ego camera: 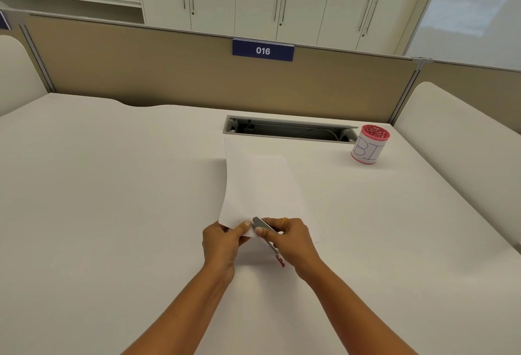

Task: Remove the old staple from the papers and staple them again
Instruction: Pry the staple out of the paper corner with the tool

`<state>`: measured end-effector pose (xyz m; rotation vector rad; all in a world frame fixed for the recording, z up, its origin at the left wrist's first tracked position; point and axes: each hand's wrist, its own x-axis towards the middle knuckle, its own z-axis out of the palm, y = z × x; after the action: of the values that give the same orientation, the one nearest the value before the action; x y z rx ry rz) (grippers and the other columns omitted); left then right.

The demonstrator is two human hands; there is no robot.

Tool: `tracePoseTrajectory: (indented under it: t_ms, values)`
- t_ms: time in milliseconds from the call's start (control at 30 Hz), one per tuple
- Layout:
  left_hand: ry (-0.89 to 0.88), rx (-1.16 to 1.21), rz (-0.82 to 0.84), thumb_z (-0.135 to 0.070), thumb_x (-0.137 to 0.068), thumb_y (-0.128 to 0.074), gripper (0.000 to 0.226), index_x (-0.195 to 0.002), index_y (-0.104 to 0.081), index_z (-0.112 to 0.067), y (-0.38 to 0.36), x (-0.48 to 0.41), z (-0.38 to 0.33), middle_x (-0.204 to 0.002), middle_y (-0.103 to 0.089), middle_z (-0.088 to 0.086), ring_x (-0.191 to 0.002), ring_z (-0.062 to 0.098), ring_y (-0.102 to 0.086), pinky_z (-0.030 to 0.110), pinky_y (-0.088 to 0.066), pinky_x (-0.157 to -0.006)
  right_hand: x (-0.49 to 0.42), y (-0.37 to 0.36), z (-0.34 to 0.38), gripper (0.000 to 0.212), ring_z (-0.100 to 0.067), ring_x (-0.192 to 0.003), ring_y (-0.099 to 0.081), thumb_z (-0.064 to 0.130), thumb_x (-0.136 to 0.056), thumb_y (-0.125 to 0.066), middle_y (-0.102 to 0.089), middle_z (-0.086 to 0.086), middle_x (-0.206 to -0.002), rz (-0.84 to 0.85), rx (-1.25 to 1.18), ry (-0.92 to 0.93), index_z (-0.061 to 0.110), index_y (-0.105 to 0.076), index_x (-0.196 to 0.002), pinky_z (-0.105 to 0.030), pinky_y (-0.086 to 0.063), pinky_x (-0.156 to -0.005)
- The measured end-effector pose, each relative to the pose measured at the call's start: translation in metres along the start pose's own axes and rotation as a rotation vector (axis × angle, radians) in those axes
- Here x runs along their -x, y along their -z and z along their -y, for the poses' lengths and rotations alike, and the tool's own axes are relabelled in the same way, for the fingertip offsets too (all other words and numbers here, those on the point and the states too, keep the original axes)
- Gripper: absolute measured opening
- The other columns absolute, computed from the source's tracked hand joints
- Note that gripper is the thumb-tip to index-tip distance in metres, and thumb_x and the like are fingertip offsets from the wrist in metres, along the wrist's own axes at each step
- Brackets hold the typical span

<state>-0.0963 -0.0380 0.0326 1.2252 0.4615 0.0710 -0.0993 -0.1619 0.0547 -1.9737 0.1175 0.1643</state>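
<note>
White papers lie lengthwise on the white desk, their near end lifted off the surface. My left hand pinches the near left corner of the papers. My right hand grips a small metal stapler with a red rear end, its nose set on that same corner beside my left thumb. The staple itself is too small to see.
A red mesh pen cup wrapped in paper marked "BI" stands at the back right. An open cable slot is cut into the desk just beyond the papers. A tan partition with a "016" label bounds the far edge.
</note>
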Motion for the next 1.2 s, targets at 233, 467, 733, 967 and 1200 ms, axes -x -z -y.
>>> tracePoseTrajectory:
  t_ms: [233,467,733,967,1200]
  values:
    - [0.0,0.006,0.014,0.001,-0.077,-0.069,0.033,-0.108,-0.064,0.008,0.002,-0.003,0.004,-0.102,-0.069,0.021,-0.094,0.034,-0.066,0.027,-0.059,-0.071,-0.004,0.012,0.006,0.024,-0.013,-0.075,-0.054,0.024,-0.083,-0.068,-0.067,0.0,-0.086,0.148,-0.12,-0.114,0.011,-0.073,-0.102,-0.014,-0.043,-0.055]
    - [0.003,0.055,0.025,0.003,-0.075,-0.069,0.033,-0.108,-0.063,0.005,0.002,-0.001,0.004,-0.099,-0.067,0.017,-0.09,0.032,-0.064,0.022,-0.057,-0.066,-0.011,0.022,0.009,0.026,-0.016,-0.068,-0.053,0.033,-0.079,-0.07,-0.066,-0.005,-0.079,0.249,-0.16,-0.237,0.009,-0.075,-0.089,-0.019,-0.043,-0.055]
    - [0.017,0.085,0.023,0.004,-0.074,-0.07,0.026,-0.1,-0.065,0.0,0.002,0.0,0.003,-0.094,-0.068,0.015,-0.088,0.032,-0.064,0.025,-0.058,-0.067,-0.018,0.026,0.008,0.01,-0.01,-0.054,-0.062,0.022,-0.082,-0.067,-0.069,0.002,-0.061,0.385,-0.346,-0.463,0.013,-0.07,-0.079,-0.02,-0.048,-0.053]
    - [0.022,0.067,0.013,0.004,-0.075,-0.07,0.026,-0.1,-0.065,0.0,0.0,0.001,0.001,-0.086,-0.068,0.011,-0.08,0.028,-0.065,0.031,-0.058,-0.071,-0.026,0.026,0.002,0.013,-0.012,-0.056,-0.064,0.016,-0.081,-0.068,-0.069,-0.005,-0.067,0.421,-0.528,-0.533,0.008,-0.07,-0.072,-0.022,-0.05,-0.065]
    - [0.033,0.044,-0.01,0.002,-0.075,-0.07,0.025,-0.098,-0.065,0.008,0.0,0.0,0.002,-0.083,-0.068,0.012,-0.075,0.025,-0.066,0.018,-0.057,-0.055,-0.02,0.024,0.004,0.012,-0.012,-0.059,-0.063,0.021,-0.083,-0.065,-0.068,-0.002,-0.073,0.415,-0.427,-0.467,0.011,-0.069,-0.077,-0.021,-0.049,-0.055]
